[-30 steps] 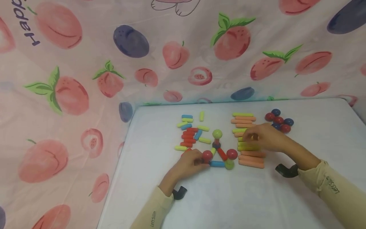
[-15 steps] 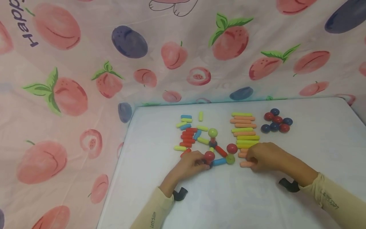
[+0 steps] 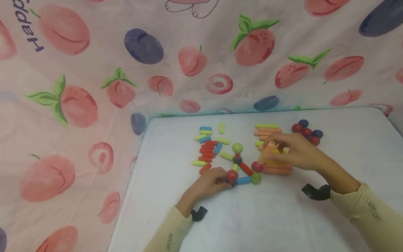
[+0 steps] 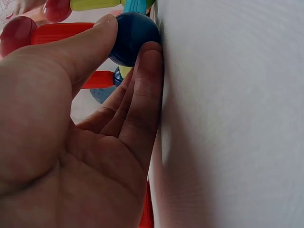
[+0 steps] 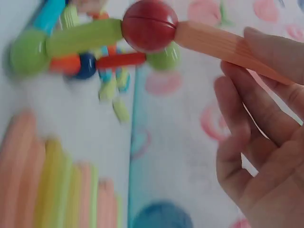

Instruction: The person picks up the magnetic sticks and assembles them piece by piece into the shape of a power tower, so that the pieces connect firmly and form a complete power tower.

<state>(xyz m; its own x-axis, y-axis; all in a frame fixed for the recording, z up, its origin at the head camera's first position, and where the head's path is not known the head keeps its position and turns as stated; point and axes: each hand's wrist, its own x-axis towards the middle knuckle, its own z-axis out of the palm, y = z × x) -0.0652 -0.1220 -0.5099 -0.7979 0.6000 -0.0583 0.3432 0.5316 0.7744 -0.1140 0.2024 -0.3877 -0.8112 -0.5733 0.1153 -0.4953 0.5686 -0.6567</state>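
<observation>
My left hand (image 3: 211, 183) pinches a dark blue ball (image 4: 137, 38) at the near left corner of a ball-and-rod frame, between thumb and fingers. The frame's triangular base has a blue rod (image 3: 243, 180), a red rod (image 3: 246, 169) and a yellow-green rod. Short uprights carry balls on top, one of them a light green ball (image 3: 237, 148). My right hand (image 3: 299, 152) holds a long orange rod (image 5: 209, 40) between thumb and fingers. That rod's far end is right at the red ball (image 5: 149, 24) on the right upright, above a green corner ball (image 5: 29, 51).
Long orange and yellow rods (image 3: 277, 172) lie in a row under and beyond my right hand. Red and blue balls (image 3: 306, 132) are grouped at the back right. Short red, blue and yellow-green rods (image 3: 206, 151) lie left of the frame.
My right hand has picked up an orange rod from the near end of the row and brought it up and left to the red ball. My left hand stays at the frame's corner.
</observation>
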